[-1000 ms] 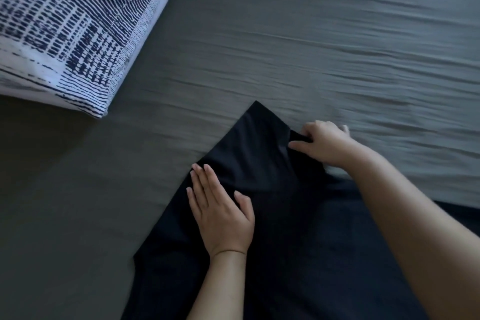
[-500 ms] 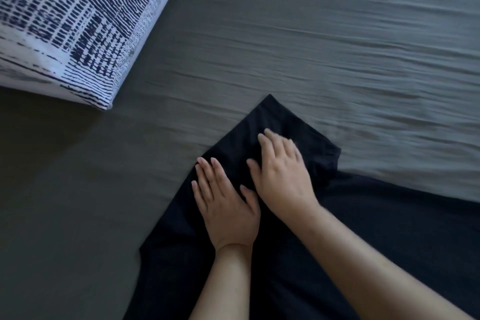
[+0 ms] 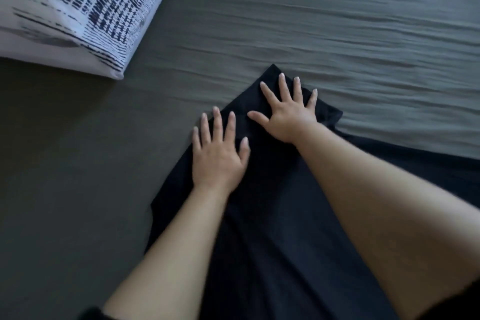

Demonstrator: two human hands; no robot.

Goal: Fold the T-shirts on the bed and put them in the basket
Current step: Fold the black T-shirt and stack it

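Observation:
A black T-shirt [image 3: 272, 215] lies flat on the grey bed sheet [image 3: 337, 21], running from the bottom of the view up to a folded corner near the middle. My left hand [image 3: 218, 156] presses flat on the shirt's left edge, fingers straight and spread. My right hand [image 3: 288, 109] lies flat on the folded sleeve part near the shirt's top corner, fingers spread wide. Neither hand grips the cloth. No basket is in view.
A white pillow with a dark blue striped print [image 3: 72, 8] lies at the top left on the bed. Wrinkled grey sheet stretches to the right and behind the shirt.
My right hand let go of the sleeve it had folded over, came onto the shirt, then slid up toward the top corner with its fingers spreading. My left hand stayed flat.

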